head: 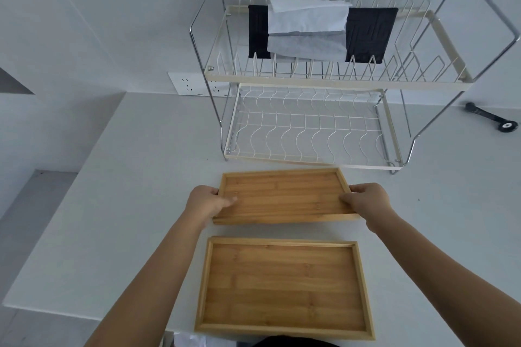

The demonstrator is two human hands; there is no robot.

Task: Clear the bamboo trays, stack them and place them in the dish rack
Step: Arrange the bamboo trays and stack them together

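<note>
Two empty bamboo trays lie on the white counter in front of a two-tier wire dish rack (310, 83). The far tray (284, 194) sits just before the rack's lower shelf, and both hands grip it by its short ends. My left hand (207, 201) holds its left end with the thumb inside the rim. My right hand (366, 200) holds its right end the same way. The near tray (284, 287) rests flat close to the counter's front edge, untouched. The rack's lower shelf (310, 132) holds nothing.
A black cloth (366, 34) and a white cloth (307, 28) hang over the rack's upper shelf. A black tool (492, 120) lies on the counter at the right. A wall socket (189, 84) sits left of the rack. The counter's left edge drops to a lower step.
</note>
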